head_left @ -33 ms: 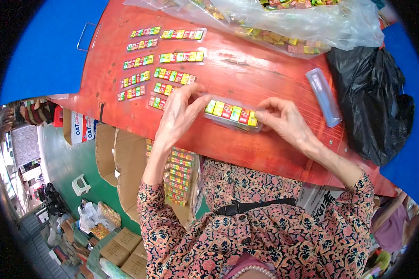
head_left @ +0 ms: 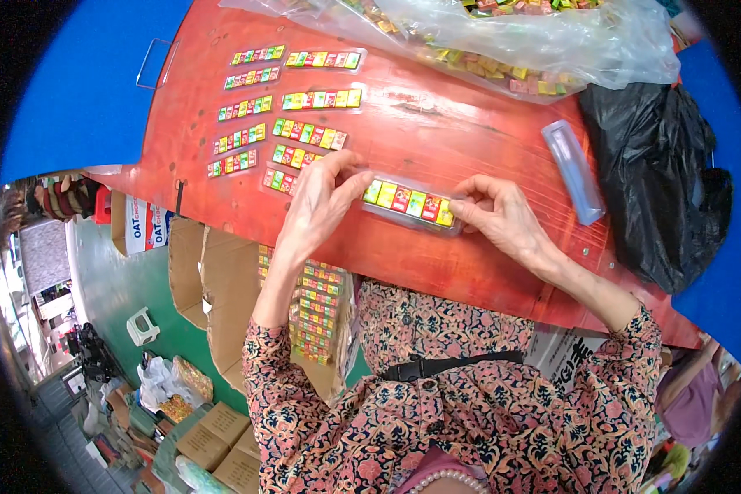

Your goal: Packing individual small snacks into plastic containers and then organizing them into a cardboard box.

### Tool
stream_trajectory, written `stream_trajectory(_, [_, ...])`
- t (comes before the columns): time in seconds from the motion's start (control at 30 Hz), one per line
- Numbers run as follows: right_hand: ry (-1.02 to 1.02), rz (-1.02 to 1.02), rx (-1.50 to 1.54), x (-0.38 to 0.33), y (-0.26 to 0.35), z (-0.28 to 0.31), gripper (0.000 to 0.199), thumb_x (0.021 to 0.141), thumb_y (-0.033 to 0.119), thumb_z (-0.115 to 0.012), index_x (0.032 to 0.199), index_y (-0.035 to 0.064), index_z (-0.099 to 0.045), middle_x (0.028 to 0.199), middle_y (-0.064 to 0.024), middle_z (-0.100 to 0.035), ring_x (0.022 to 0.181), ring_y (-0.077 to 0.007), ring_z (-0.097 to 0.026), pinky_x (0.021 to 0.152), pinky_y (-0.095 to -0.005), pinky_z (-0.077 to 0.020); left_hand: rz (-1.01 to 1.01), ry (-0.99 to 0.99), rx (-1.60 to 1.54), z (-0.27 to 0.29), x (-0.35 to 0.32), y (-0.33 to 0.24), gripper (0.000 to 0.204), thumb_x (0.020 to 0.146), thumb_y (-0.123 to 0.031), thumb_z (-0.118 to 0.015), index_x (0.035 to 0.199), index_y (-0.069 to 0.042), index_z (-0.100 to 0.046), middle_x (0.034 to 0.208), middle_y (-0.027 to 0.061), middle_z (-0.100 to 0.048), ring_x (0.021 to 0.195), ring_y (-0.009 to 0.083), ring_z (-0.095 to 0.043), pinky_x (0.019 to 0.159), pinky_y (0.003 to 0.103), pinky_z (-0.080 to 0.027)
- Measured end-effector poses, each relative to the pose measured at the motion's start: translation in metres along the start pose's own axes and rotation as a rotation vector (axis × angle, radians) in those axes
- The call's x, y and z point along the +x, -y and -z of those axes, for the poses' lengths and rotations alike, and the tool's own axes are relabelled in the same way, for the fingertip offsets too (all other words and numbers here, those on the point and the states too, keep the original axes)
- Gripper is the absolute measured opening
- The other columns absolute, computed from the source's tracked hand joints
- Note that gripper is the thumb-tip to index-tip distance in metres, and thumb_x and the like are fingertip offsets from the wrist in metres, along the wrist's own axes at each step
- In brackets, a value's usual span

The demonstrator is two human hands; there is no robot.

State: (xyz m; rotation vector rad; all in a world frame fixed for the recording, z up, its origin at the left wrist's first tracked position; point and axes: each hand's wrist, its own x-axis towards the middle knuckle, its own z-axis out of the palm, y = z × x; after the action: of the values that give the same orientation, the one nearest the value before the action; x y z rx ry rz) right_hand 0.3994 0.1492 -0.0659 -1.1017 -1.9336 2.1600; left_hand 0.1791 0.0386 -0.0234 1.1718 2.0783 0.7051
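Tray (head_left: 413, 221) of small coloured boxes (head_left: 401, 198) is resting on red table (head_left: 436, 267); right hand (head_left: 506, 218) is pinching its three-o'clock end; left hand (head_left: 314, 202) is touching its nine-o'clock end, whether pinching cannot be told. Similar box rows (head_left: 322, 100) are lying toward ten o'clock; black bag (head_left: 650, 189), three; clear bag (head_left: 613, 41), one.

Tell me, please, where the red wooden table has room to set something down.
The red wooden table looks bare beyond the right hand, between the clear plastic trays of coloured boxes and the long bluish plastic tray at right. The left and the far edge, under the translucent plastic bag, are crowded.
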Motion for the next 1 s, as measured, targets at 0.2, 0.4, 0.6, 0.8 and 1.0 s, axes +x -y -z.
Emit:
stream_trajectory(0.2, [-0.066, 0.171, -0.364, -0.002, 0.009, -0.002, 0.040, 0.079, 0.024, -0.064, 0.103, -0.0056, -0.052, 0.089, -0.0120, -0.058, 0.078, -0.0206, -0.059, 0.070, -0.0317, -0.0473, -0.082, -0.045, 0.141, 0.004, -0.007, -0.010, 0.035, 0.079, -0.021, -0.065, 0.099, 0.006, -0.057, 0.093, 0.0201, -0.058, 0.078, 0.0279, -0.059, 0.067, 0.038, -0.045])
stream_trajectory(0.4, [-0.166, 0.426, -0.681, -0.007, 0.023, -0.021, 0.078, 0.063, 0.028, -0.076, 0.124, -0.0038, -0.038, 0.111, -0.0198, -0.047, 0.104, -0.0348, -0.047, 0.087, -0.0406, -0.0403, -0.647, 0.184, 0.617, -0.005, -0.001, -0.017, 0.080, 0.064, -0.016, -0.072, 0.130, 0.003, -0.032, 0.122, 0.0210, -0.042, 0.119, 0.0387, -0.038, 0.101, 0.051, -0.029])
stream_trajectory(0.6, [-0.116, 0.464, -0.873, 0.000, 0.019, -0.035, 0.092, 0.057, 0.017, -0.077, 0.132, -0.0028, -0.028, 0.109, -0.0190, -0.047, 0.100, -0.0352, -0.047, 0.087, -0.0424, -0.0398, -0.673, 0.220, 0.829, -0.020, 0.002, -0.016, 0.050, 0.071, -0.009, -0.057, 0.117, 0.006, -0.043, 0.104, 0.0194, -0.050, 0.101, 0.0327, -0.051, 0.089, 0.045, -0.039])
stream_trajectory(0.8, [-0.092, 0.625, -0.944, 0.017, 0.014, -0.013, 0.087, 0.056, 0.002, -0.071, 0.132, -0.0019, -0.029, 0.102, -0.0173, -0.048, 0.096, -0.0338, -0.047, 0.085, -0.0420, -0.0400, -0.506, 0.177, 0.717, -0.032, -0.009, -0.020, 0.054, 0.067, -0.013, -0.068, 0.112, 0.004, -0.045, 0.094, 0.0161, -0.050, 0.084, 0.0300, -0.055, 0.069, 0.040, -0.046])
stream_trajectory(1.0, [0.008, 0.564, -0.828, 0.019, 0.017, 0.019, 0.093, 0.058, 0.008, -0.076, 0.135, 0.0000, -0.024, 0.109, -0.0189, -0.045, 0.105, -0.0364, -0.044, 0.089, -0.0431, -0.0384, -0.357, 0.097, 0.690, -0.039, -0.019, -0.024, 0.078, 0.057, -0.022, -0.079, 0.121, 0.001, -0.040, 0.095, 0.0155, -0.050, 0.088, 0.0320, -0.052, 0.072, 0.039, -0.046])
